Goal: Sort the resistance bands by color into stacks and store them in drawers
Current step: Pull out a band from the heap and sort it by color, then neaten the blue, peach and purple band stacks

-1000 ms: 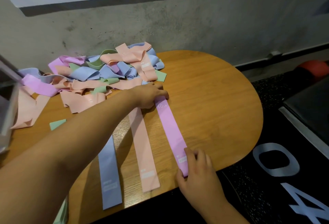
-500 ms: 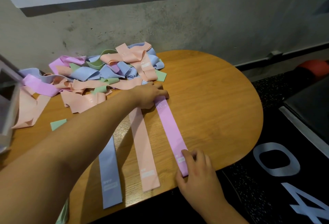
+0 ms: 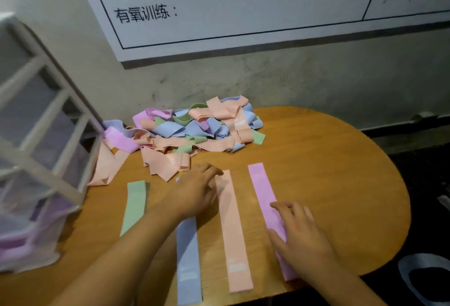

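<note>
Drawers [image 3: 36, 120] beside tangled band pile [image 3: 194, 133]

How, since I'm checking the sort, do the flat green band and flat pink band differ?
Green band lies leftmost, nearest the drawers; pink band lies rightmost. The right hand rests on the pink band's near end; no hand touches the green band, whose near end the left forearm hides. Both lie flat and straight on the table.

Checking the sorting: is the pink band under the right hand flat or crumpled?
Flat: the pink band lies straight and smooth on the table.
</note>
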